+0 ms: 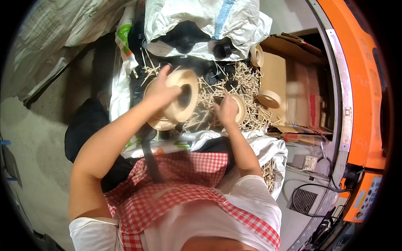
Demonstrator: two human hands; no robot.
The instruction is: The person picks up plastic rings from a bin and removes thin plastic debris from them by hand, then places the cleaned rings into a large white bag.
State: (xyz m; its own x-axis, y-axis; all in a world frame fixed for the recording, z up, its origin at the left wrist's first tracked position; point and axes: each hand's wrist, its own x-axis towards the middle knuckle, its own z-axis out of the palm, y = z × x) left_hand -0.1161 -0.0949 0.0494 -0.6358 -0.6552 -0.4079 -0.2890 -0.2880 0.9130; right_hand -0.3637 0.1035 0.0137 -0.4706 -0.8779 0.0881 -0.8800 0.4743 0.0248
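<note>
My left hand [161,93] grips a beige plastic spool [181,100], tilted so that its round flange and dark centre hole face me. A second flange shows below it at the lower left. My right hand [227,109] rests on a smaller beige round spool [241,108] that lies on a heap of thin pale sticks [247,83]. Both hands are over the heap, about a hand's width apart.
Two more beige spools [269,98] [256,55] stand on a cardboard box [289,90] to the right. A white woven sack [201,21] with black round parts [222,50] lies behind the heap. An orange machine [360,92] with cables stands at the right. My red checked apron [167,188] is below.
</note>
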